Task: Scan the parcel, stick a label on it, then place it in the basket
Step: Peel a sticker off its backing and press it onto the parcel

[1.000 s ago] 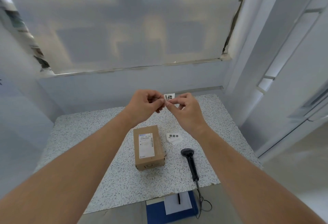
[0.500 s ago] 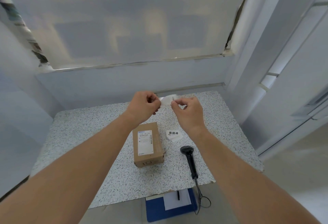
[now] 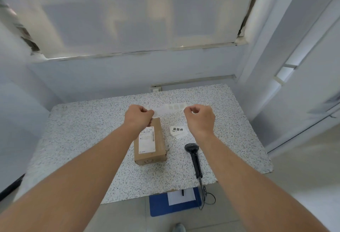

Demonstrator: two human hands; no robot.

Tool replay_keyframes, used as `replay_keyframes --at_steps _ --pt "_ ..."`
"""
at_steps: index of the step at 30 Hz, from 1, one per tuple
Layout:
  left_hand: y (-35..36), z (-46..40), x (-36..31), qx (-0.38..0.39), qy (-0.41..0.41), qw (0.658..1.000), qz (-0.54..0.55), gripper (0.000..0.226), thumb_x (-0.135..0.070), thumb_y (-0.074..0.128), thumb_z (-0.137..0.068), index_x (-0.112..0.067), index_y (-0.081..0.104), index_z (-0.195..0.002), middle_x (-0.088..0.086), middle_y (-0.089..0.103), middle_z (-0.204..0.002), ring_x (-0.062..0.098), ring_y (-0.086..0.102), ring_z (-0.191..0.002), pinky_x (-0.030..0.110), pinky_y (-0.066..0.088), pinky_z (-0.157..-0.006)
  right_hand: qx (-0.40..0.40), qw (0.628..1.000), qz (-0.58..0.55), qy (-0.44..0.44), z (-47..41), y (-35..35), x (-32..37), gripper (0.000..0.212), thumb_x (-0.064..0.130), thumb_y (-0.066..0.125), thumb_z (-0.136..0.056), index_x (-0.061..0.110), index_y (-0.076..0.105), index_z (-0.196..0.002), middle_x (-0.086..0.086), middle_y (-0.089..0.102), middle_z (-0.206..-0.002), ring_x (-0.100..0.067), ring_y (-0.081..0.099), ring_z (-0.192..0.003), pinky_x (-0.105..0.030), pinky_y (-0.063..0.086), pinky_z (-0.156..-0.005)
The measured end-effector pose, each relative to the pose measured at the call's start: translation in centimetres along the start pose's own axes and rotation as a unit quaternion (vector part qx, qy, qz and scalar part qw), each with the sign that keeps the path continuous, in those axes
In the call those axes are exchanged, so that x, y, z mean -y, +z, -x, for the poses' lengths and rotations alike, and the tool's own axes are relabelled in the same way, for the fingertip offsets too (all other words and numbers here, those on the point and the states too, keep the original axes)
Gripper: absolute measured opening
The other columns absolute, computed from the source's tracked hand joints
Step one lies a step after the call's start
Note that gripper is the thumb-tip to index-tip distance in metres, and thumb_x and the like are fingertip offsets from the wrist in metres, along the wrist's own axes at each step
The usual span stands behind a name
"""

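The labelling step appears to be in hand: a label strip is held stretched between the pinched left hand and right hand above the cardboard parcel on the speckled table, so next the sticker probably must be pressed on it.

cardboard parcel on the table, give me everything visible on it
The parcel is a small oblong box of plain brown cardboard, closed and lying flat on the speckled table, long axis running away from the camera. A white printed shipping label with small text and a barcode along one edge covers much of its top face; a small dark mark shows on the near end face. The left hand and wrist overlap its far end in view; contact cannot be told. The scanner lies apart to its right.
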State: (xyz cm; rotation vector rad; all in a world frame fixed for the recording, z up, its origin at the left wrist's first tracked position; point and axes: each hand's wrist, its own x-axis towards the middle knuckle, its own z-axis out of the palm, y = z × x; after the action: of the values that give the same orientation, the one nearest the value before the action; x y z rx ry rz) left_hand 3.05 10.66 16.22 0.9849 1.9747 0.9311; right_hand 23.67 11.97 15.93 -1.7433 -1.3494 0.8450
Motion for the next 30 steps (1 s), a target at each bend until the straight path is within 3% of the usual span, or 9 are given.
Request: replay_keyframes --at_steps 2,5,9,13,15,18,21,23,30 --pt "0.4 -0.3 0.8 -0.007 -0.016 1.000 -0.004 0.018 -0.011 0.067 -0.090 0.005 0.070 -0.085 0.017 0.076 -0.075 0.022 0.071 -0.058 0.041 0.065 -0.069 0.003 1.000 0.004 0.009 -0.5 0.2 -0.5 0.012 0.028 0.072 -0.093 0.024 0.078 -0.082 -0.005 0.072 -0.112 -0.010 0.068 -0.084 -0.009 0.042 -0.054" --pt "0.6 -0.8 2.1 -0.030 -0.042 0.999 -0.008 0.018 -0.012 0.068 -0.090 0.005 0.070 -0.085 0.016 0.075 -0.072 0.025 0.074 -0.063 0.045 0.065 -0.072 0.014 1.000 0.010 0.022 -1.0 0.6 -1.4 0.013 0.029 0.072 -0.092 0.022 0.080 -0.086 -0.006 0.072 -0.111 -0.014 0.070 -0.082 -0.021 0.051 -0.057" --pt "0.5 -1.1 4.2 -0.050 -0.081 0.995 0.013 0.018 -0.011 0.068 -0.089 0.007 0.069 -0.090 0.018 0.075 -0.077 0.027 0.075 -0.067 0.046 0.065 -0.073 0.034 0.999 0.023 0.022 -1.5 1.8 -2.3 0.015 0.030 0.073 -0.092 0.023 0.079 -0.080 -0.005 0.073 -0.109 -0.011 0.070 -0.077 -0.018 0.045 -0.053" --pt "-0.1 -1.4 6.8 -0.089 -0.100 0.991 -0.005 0.016 -0.015 0.068 -0.088 -0.002 0.066 -0.079 0.015 0.075 -0.074 0.029 0.076 -0.070 0.049 0.064 -0.074 0.058 0.997 0.032 0.030 -1.2 3.7 -2.8 0.014 0.031 0.074 -0.090 0.023 0.081 -0.081 -0.004 0.074 -0.107 -0.012 0.071 -0.072 -0.020 0.046 -0.052" --pt "-0.7 -1.5 8.3 -0.111 -0.108 0.987 -0.035 0.017 -0.019 0.070 -0.086 -0.008 0.064 -0.075 0.012 0.074 -0.071 0.028 0.074 -0.069 0.045 0.064 -0.070 0.066 0.997 0.040 0.027 -0.9 4.8 -3.1 0.015 0.032 0.075 -0.090 0.022 0.082 -0.081 -0.003 0.076 -0.105 -0.009 0.071 -0.067 -0.019 0.046 -0.051" --pt "-1.6 -1.8 11.2 -0.109 -0.098 0.981 -0.128 0.019 -0.024 0.068 -0.084 -0.007 0.063 -0.075 0.010 0.069 -0.066 0.023 0.062 -0.057 0.032 0.052 -0.052 0.073 0.996 0.041 0.028 -0.5 6.6 -3.5 0.012 0.031 0.077 -0.088 0.022 0.082 -0.081 -0.002 0.075 -0.106 -0.007 0.071 -0.077 -0.018 0.048 -0.056" --pt "-2.1 -2.3 14.4 -0.095 -0.086 0.973 -0.190 0.023 -0.027 0.065 -0.084 -0.008 0.059 -0.073 0.007 0.063 -0.065 0.021 0.057 -0.058 0.028 0.045 -0.050 0.072 0.996 0.057 0.022 0.1 8.4 -4.2 0.012 0.035 0.077 -0.087 0.025 0.081 -0.082 0.001 0.073 -0.108 -0.011 0.070 -0.094 -0.021 0.052 -0.066" --pt "-2.1 -2.6 16.3 -0.084 -0.091 0.971 -0.204 0.024 -0.028 0.065 -0.086 -0.008 0.058 -0.073 0.007 0.063 -0.066 0.021 0.057 -0.059 0.027 0.045 -0.051 0.067 0.995 0.073 0.017 0.8 9.5 -4.7 0.013 0.039 0.077 -0.086 0.027 0.079 -0.080 0.002 0.071 -0.105 -0.014 0.069 -0.093 -0.025 0.054 -0.067" --pt "-2.2 -4.1 19.3 -0.055 -0.103 0.975 -0.189 0.021 -0.015 0.060 -0.095 -0.008 0.061 -0.075 0.011 0.067 -0.070 0.025 0.063 -0.062 0.031 0.053 -0.053 0.009 0.990 0.138 -0.013 3.2 12.1 -5.9 0.017 0.044 0.080 -0.083 0.036 0.068 -0.074 0.009 0.056 -0.095 0.003 0.050 -0.075 -0.015 0.029 -0.057"
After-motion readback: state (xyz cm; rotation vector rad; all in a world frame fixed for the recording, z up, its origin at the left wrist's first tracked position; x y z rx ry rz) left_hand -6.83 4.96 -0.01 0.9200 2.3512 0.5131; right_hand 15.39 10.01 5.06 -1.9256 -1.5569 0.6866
